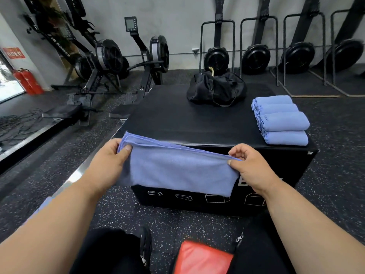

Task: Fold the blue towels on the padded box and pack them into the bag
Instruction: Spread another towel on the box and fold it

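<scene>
Gym machines with round black wheels (110,58) stand along the far grey wall, on a dark floor with white specks (164,220). Near the middle sits a big black padded box (177,119) with white box drawings on its near side. On the far part of the box top rests a soft black bag (216,89). On the right side of the box top lie four folded blue towels (282,120) in a row, each touching the next. Just in front of the box, one more blue towel (177,169) hangs folded double in the air. The left hand (107,165) pinches its left top corner between thumb and curled fingers. The right hand (249,167) pinches the right top corner the same way. A flat red pad (201,258) lies on the floor, near the person's black shoe (145,246).
</scene>
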Tool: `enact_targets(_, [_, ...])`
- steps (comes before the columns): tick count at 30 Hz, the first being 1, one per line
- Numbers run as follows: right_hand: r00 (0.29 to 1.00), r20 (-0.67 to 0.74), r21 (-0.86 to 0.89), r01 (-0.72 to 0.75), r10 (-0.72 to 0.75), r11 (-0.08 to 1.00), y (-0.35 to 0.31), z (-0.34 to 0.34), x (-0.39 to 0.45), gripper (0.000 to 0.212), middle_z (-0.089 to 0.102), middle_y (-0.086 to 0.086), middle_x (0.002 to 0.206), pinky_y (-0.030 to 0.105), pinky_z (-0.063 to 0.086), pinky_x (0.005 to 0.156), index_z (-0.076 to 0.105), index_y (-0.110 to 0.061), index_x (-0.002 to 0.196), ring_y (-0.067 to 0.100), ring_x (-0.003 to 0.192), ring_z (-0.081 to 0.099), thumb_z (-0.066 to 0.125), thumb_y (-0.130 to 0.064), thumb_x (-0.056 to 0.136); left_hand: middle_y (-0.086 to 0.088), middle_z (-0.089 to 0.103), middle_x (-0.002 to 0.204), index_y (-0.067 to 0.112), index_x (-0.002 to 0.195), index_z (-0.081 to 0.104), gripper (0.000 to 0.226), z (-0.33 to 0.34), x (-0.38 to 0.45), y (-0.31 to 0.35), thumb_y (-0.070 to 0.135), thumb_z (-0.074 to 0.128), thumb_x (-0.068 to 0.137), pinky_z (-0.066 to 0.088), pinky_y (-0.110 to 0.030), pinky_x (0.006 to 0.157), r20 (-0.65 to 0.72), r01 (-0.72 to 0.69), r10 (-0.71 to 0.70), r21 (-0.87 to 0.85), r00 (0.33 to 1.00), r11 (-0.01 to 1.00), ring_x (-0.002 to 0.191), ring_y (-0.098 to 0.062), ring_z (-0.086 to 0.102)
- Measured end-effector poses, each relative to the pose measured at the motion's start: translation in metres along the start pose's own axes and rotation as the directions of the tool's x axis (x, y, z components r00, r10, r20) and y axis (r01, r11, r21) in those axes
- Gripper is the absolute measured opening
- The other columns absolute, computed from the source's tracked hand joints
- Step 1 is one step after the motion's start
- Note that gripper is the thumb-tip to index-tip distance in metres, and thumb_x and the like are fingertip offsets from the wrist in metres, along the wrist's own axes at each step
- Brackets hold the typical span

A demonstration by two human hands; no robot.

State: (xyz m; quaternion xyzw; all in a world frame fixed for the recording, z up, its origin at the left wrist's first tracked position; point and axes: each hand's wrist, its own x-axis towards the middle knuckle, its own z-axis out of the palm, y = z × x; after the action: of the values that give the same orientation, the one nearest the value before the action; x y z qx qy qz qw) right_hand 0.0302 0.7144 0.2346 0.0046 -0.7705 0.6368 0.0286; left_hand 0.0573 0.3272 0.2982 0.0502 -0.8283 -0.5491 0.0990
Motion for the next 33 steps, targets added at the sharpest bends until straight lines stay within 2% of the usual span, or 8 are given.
enact_targets(4, [0.997, -0.072, 0.054, 0.008, -0.004, 0.999, -0.002, -0.003, 0.017, 0.026, 0.071, -0.003, 0.092, 0.019, 0.050, 0.070, 0.066, -0.017, 0.097, 0.008, 0.079, 0.062, 0.066, 0.009, 0.091, 0.009, 0.077, 0.111, 0.034, 0.117, 0.069, 0.021, 0.022, 0.020, -0.023, 0.047, 0.062, 0.102, 0.054, -0.045, 0.096, 0.012, 0.022, -0.022, 0.003, 1.000, 1.000, 0.108, -0.016, 0.070])
enact_targets(9, [0.993, -0.105, 0.025, 0.063, -0.060, 0.998, -0.019, -0.020, 0.049, 0.029, 0.074, -0.008, 0.096, 0.017, 0.051, 0.080, 0.067, -0.023, 0.099, 0.005, 0.087, 0.067, 0.067, 0.006, 0.093, -0.003, 0.079, 0.105, 0.018, 0.109, 0.072, 0.020, 0.051, 0.057, -0.036, 0.032, 0.058, 0.108, 0.050, -0.038, 0.082, 0.090, 0.085, -0.079, -0.062, 0.993, 0.994, 0.094, -0.016, 0.067])
enact_targets(16, [0.975, -0.142, -0.161, 0.147, -0.171, 0.976, -0.056, -0.044, 0.137, 0.032, 0.074, -0.008, 0.105, 0.014, 0.049, 0.083, 0.069, -0.030, 0.101, 0.001, 0.091, 0.065, 0.069, 0.002, 0.094, -0.006, 0.079, 0.112, 0.024, 0.111, 0.073, 0.030, 0.075, 0.146, -0.018, 0.048, 0.061, 0.099, 0.053, -0.055, 0.100, 0.098, 0.093, -0.074, -0.210, 0.992, 0.973, 0.109, -0.030, 0.073])
enact_targets(19, [0.972, -0.121, -0.377, 0.142, -0.201, 0.915, -0.061, -0.042, 0.199, 0.039, 0.068, -0.009, 0.116, 0.007, 0.044, 0.083, 0.070, -0.032, 0.116, -0.007, 0.097, 0.062, 0.068, -0.002, 0.092, 0.000, 0.079, 0.110, 0.024, 0.113, 0.073, 0.037, 0.092, 0.211, -0.020, 0.054, 0.060, 0.097, 0.057, -0.045, 0.092, 0.071, 0.081, -0.076, -0.069, 0.995, 0.994, 0.102, -0.026, 0.073])
enact_targets(23, [0.986, -0.013, -0.725, 0.103, -0.163, 0.681, -0.031, -0.016, 0.257, 0.061, 0.045, 0.007, 0.154, 0.021, 0.033, 0.110, 0.062, -0.034, 0.142, 0.019, 0.137, 0.050, 0.070, -0.009, 0.087, -0.008, 0.063, 0.142, 0.016, 0.152, 0.050, 0.074, 0.121, 0.264, -0.036, 0.059, 0.063, 0.093, 0.048, -0.041, 0.106, -0.041, 0.099, -0.090, 0.414, 0.995, 0.905, 0.124, -0.029, 0.062])
enact_targets(28, [0.979, 0.204, -0.775, 0.159, 0.005, 0.611, 0.031, 0.050, 0.255, 0.072, 0.014, 0.007, 0.175, 0.043, 0.015, 0.130, 0.035, -0.039, 0.162, 0.026, 0.160, 0.017, 0.065, -0.047, 0.098, -0.002, 0.047, 0.162, 0.024, 0.158, 0.046, 0.066, 0.204, 0.252, -0.032, 0.056, 0.043, 0.100, 0.025, -0.042, 0.127, 0.328, -0.415, 0.269, 0.556, 0.905, 0.720, 0.153, -0.023, 0.038])
enact_targets(30, [0.973, 0.220, -0.862, 0.162, 0.067, 0.480, 0.056, 0.060, 0.250, 0.074, 0.008, 0.005, 0.177, 0.050, 0.006, 0.130, 0.021, -0.039, 0.166, 0.026, 0.162, 0.007, 0.048, -0.062, 0.101, -0.004, 0.026, 0.173, 0.030, 0.166, 0.026, 0.068, 0.231, 0.247, -0.042, 0.061, 0.031, 0.105, 0.009, -0.048, 0.131, 0.456, -0.434, 0.149, 0.621, 0.878, 0.653, 0.161, -0.027, 0.015])
enact_targets(33, [0.972, 0.224, -0.898, 0.175, 0.076, 0.405, 0.064, 0.059, 0.255, 0.077, 0.005, 0.001, 0.177, 0.053, 0.000, 0.130, 0.013, -0.045, 0.166, 0.025, 0.163, 0.001, 0.034, -0.074, 0.098, 0.002, 0.000, 0.178, 0.041, 0.168, 0.006, 0.074, 0.236, 0.248, -0.065, 0.072, 0.019, 0.102, -0.001, -0.057, 0.129, 0.435, -0.344, -0.047, 0.768, 0.899, 0.541, 0.162, -0.033, -0.005])
